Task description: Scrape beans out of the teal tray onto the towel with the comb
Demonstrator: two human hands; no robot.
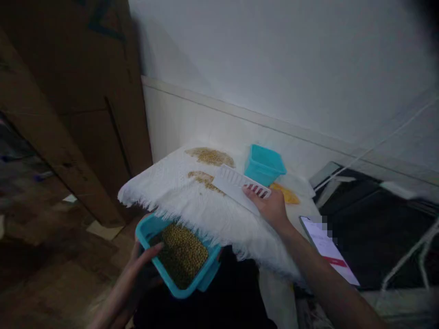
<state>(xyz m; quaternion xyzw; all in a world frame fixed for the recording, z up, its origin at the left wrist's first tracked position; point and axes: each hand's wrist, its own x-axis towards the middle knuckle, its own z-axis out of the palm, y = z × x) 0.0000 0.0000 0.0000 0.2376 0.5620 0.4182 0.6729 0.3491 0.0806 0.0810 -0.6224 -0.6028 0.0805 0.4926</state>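
Note:
My left hand (146, 260) is closed on the rim of a turquoise plastic basket (182, 292), thumb over the edge, below the front edge of the white fringed cloth (164, 176). Yellowish beans (185, 242) fill its lower part; the left side looks darker green, and whether from shade or other beans I cannot tell. In my right hand (270, 208) is a white slotted plastic tray (236, 185), held tilted over the cloth. Its far end meets a small strip of beans (204, 178). Behind that lies a larger pile of beans (211, 156).
A second turquoise basket (264, 164) stands at the back by the wall, with an orange-yellow packet (286, 194) beside it. A phone (329, 251) lies near my right forearm. Tall cardboard boxes (78, 91) stand at the left, and a white cord (373, 148) hangs at the right.

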